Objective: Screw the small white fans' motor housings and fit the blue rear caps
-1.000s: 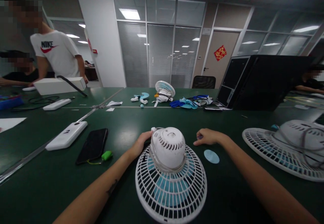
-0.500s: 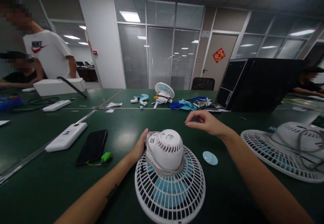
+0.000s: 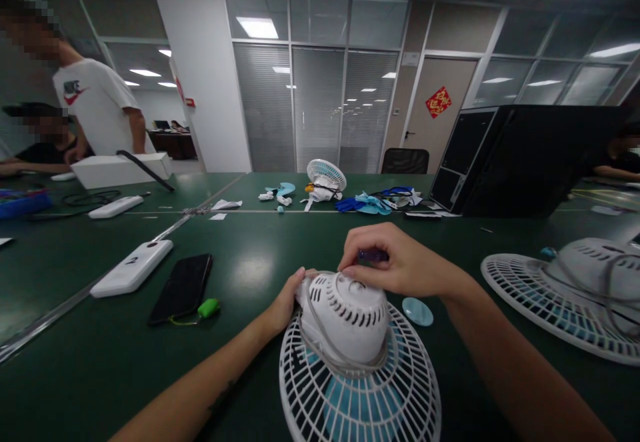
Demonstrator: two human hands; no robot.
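Observation:
A white fan lies grille down on the green table, its cord wrapped round the motor housing. My left hand grips the left side of the housing, fingers partly hidden behind it. At the top of the housing is my right hand, thumb and forefinger pinched together at the surface; whatever small thing may be between the tips cannot be made out. A dark purple tool rests inside the curled fingers of that hand. Just right of the housing lies a light blue round cap.
On the left lie a black phone with a green tag and a white power bank. A second fan lies right. Farther back are a small fan, blue gloves and a black case. People are at the left and far right.
My right hand has moved down and left from above the table onto the top of the housing. The fan and my left hand appear slightly farther right.

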